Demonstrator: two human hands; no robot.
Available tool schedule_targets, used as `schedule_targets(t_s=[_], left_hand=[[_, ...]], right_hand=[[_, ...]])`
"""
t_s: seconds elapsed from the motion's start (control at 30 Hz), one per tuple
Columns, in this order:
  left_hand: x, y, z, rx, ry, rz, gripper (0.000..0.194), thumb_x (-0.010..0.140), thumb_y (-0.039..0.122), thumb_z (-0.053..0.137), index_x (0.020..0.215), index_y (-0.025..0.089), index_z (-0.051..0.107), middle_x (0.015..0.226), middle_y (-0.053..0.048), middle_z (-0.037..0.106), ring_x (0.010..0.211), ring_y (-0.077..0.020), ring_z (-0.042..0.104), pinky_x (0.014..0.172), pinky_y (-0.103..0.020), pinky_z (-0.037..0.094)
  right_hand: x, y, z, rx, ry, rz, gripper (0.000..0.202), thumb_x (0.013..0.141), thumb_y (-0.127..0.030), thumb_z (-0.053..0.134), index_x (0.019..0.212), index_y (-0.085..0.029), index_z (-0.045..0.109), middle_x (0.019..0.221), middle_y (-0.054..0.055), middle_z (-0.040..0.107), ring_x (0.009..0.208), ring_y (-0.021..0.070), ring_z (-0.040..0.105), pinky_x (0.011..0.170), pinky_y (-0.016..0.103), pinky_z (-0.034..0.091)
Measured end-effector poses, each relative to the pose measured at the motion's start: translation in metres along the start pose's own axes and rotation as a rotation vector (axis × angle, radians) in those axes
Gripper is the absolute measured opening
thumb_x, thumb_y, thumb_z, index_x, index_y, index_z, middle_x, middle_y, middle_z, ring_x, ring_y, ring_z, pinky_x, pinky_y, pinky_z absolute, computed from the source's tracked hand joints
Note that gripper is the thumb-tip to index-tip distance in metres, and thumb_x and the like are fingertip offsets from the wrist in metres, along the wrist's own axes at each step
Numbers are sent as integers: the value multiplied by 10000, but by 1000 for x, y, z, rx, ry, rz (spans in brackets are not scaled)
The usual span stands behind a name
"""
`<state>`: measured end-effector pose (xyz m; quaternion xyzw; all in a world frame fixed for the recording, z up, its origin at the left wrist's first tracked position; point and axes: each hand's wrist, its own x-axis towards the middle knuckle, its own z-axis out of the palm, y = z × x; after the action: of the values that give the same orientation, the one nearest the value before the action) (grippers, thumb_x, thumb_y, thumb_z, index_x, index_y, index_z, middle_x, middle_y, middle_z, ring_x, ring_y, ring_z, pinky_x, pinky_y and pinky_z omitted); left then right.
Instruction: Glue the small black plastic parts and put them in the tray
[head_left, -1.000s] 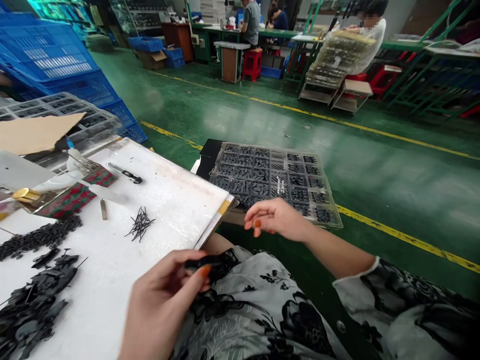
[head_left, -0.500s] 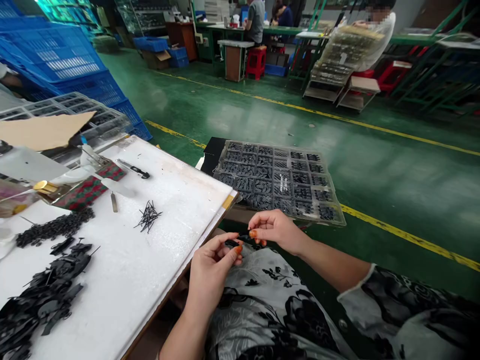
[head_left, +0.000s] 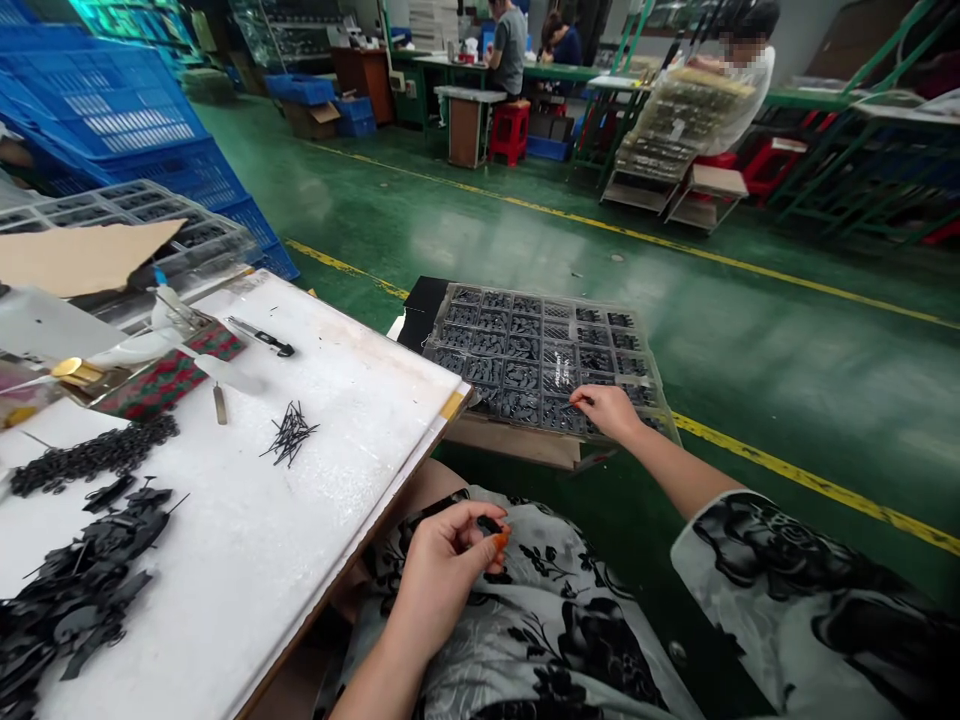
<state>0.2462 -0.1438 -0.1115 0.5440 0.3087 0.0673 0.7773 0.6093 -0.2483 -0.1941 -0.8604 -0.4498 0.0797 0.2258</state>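
Visibly, one black part (head_left: 489,523) in left hand (head_left: 444,562).

No text can be read for certain: the white lettering (head_left: 560,370) on the compartment tray (head_left: 655,371) stands sideways, too small and blurred to make out.

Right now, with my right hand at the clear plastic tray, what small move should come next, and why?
I'd probably ease open your right hand over the clear plastic compartment tray: the fingertips seem to pinch a small dark piece at its near side, while your left hand holds a small black part.
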Motion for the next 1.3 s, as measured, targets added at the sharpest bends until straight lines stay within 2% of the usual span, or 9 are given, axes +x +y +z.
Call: schedule_targets(t_s=[0.27,0.57,0.7,0.8,0.9,0.97,1.03,1.13,1.3], left_hand=[[3,-3,1,53,9,-11,280,742,332,724,943,143,680,765,-63,689,571,-141,619,575,-228,482],[3,-2,2,78,13,-29,265,750,318,705,946,142,678,663,-26,626,575,-143,611,590,-236,491],[1,1,6,65,9,-16,282,766,294,666,1002,141,680,680,-26,597,656,-164,632,660,-269,526],[4,0,9,-32,13,-40,416,725,257,682,1123,152,626,804,-35,605,697,-170,643,657,-282,539],[10,-5,12,-114,66,-29,648,669,223,733,1267,174,490,785,-2,594,644,-153,623,606,-269,530],[11,-8,13,-114,100,-5,746,662,237,757,1321,176,414,735,10,610,605,-145,609,601,-266,524],[11,-9,12,-100,122,13,803,667,267,769,1353,168,364,697,9,631,591,-152,613,604,-270,521],[7,-7,8,-104,159,15,848,653,292,787,1362,154,341,681,-2,653,599,-168,626,591,-265,512],[5,1,3,-132,224,47,752,667,290,780,1296,125,402,731,-20,661,607,-138,610,591,-232,502]], right_hand=[[16,21,18,-116,-70,-88,218,780,-99,543,802,-207,731,917,53,741,838,205,652,753,286,444],[14,9,14,38,-79,-125,243,773,-63,497,762,-184,708,965,85,727,910,219,648,849,323,472],[2,-22,2,171,-3,-91,223,820,-127,474,809,-168,692,1016,124,700,912,235,650,832,374,504],[-21,-73,-6,298,-35,-111,199,873,-234,506,914,-169,689,979,104,702,830,197,663,720,325,542],[-52,-133,-8,450,-228,-234,190,842,-339,624,949,-206,706,889,32,710,728,138,669,607,228,532],[-69,-166,-6,628,-433,-382,237,817,-342,667,998,-195,710,953,48,697,717,125,659,562,205,502],[-79,-186,-2,675,-481,-487,178,824,-297,660,950,-191,727,945,50,690,737,124,640,586,206,486],[-83,-193,3,676,-468,-474,103,820,-237,648,820,-193,741,847,34,686,718,121,615,625,218,475],[-61,-169,7,810,-569,-100,219,717,-362,734,777,-153,711,740,35,700,636,143,645,581,249,515]])
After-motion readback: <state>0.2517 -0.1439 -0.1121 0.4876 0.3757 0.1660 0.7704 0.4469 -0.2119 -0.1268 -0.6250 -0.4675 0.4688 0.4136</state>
